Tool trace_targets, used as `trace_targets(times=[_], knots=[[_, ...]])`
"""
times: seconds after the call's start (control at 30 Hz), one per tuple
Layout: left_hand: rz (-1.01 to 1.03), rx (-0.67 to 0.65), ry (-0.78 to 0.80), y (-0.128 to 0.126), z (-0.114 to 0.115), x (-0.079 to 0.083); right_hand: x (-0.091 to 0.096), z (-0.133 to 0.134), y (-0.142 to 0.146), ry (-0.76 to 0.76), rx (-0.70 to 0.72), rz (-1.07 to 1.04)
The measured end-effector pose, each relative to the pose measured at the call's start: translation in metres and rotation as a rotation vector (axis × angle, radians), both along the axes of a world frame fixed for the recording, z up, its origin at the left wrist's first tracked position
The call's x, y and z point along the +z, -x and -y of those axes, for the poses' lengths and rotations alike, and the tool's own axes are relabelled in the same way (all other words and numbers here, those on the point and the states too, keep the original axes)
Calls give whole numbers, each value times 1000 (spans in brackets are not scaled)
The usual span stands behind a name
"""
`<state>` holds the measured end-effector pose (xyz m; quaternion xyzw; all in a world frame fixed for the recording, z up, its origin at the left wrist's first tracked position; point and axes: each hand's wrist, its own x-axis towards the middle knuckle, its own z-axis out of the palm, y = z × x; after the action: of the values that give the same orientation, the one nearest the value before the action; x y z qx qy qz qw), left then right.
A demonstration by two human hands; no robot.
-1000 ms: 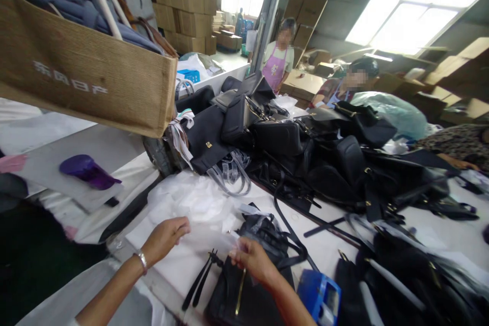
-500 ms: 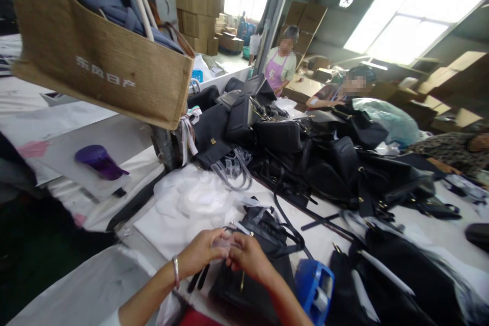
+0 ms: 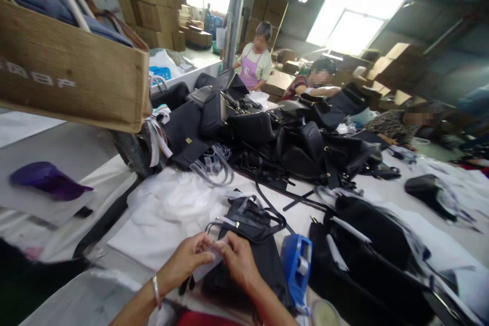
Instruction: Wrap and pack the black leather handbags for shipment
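Observation:
My left hand (image 3: 187, 257), with a bracelet on its wrist, has its fingers curled at the edge of a small translucent plastic piece (image 3: 206, 269). Thumb and fingers of my right hand (image 3: 239, 261) pinch the same piece from the other side, so the fingertips of both hands nearly meet. Under the hands lies a black bag (image 3: 263, 257) with its straps and a white-wrapped part at the top. A blue tape dispenser (image 3: 297, 267) stands just right of the bag. What the fingertips cover is hidden.
Black bags (image 3: 252, 127) are heaped across the table; more black bags (image 3: 367, 244) lie at right. White wrapping sheets (image 3: 171, 204) spread at left. A brown tote (image 3: 72, 66) hangs upper left, above a purple cap (image 3: 49, 179). Several people sit or stand beyond the heap.
My view has swung to the right, so the surroundings sit further left. Between my hands the translucent piece shows more, hanging below the fingertips, and my left fingers have loosened a little.

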<state>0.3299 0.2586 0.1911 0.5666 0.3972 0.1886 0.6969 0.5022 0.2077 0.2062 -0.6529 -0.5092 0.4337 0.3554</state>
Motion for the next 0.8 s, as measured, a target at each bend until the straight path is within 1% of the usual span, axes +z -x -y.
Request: trace_targets(times=[0.07,0.13,0.3,0.37,0.5,0.57,0.63,0.73,0.8], knots=[[-20,1,-13,-7,2,-1,-5,1,2,4,-31,16],[-69,-10,-59,-12,4,-2,-8,4,1,17,-45,-4],[-195,-8,-177,-8,5,-2,-5,15,-8,86,-15,-218],[-225,-17,-199,-6,6,-2,-3,20,-10,99,-27,-220],[-249,-58,-238,-7,7,-6,-1,22,-12,91,-52,-149],[-236,-79,-206,-10,9,-8,0,20,-13,53,-46,-118],[-190,-100,-127,-12,10,-10,-1,18,-13,26,-49,-114],[-132,-160,16,-14,13,-9,-3,20,-11,47,-108,-141],[-172,-194,50,-17,14,-8,-4,25,-9,66,-147,-138]])
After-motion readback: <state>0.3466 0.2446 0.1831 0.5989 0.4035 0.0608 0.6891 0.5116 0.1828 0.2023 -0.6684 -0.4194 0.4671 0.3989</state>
